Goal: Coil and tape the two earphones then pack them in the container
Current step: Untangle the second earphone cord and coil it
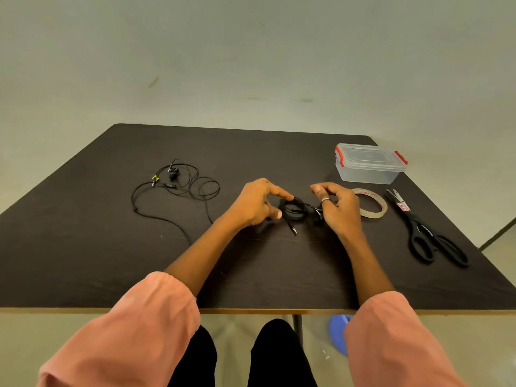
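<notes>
Dark table [83,247] against a pale wall [251,51] — both hands' grips pinch the coiled earphone [293,209].

We cannot read the red print on the beige tape roll [371,207]; our right hand [339,209] hides its left edge.

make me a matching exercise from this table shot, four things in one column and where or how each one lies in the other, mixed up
Things:
1. loose earphone
2. coiled earphone
3. container
4. scissors

States:
A. lid on, red clips, far right of the table
B. held between the left hand and the right hand
C. lying flat near the right edge, next to the tape roll
D. spread out uncoiled on the left

Pairs: 1-D, 2-B, 3-A, 4-C
</notes>
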